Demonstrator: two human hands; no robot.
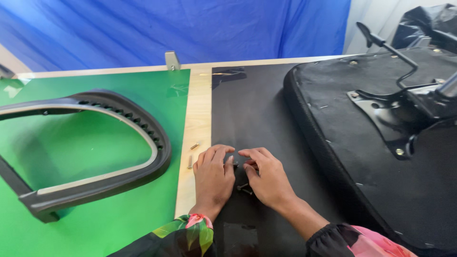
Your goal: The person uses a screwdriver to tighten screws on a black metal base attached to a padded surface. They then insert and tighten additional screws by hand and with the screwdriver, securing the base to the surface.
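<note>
Dark bolts (244, 188) lie on the black mat (252, 109) between the hands, nearer the right hand (267, 178); its fingers meet the left hand (213, 177), grip contents unclear.

Materials and finishes, bench view.
Matt black plastic frame (95, 157); glossy green mat (95, 143); bare pale wood strip (197, 123); shiny metal bolts (194, 146); rough black cloth seat underside (342, 119).

Chair armrest (95, 157) left of seat base (381, 143)

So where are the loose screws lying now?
Two screws lie on the pale wooden strip, just beside the left hand; darker ones lie between both hands on the black mat.
</note>
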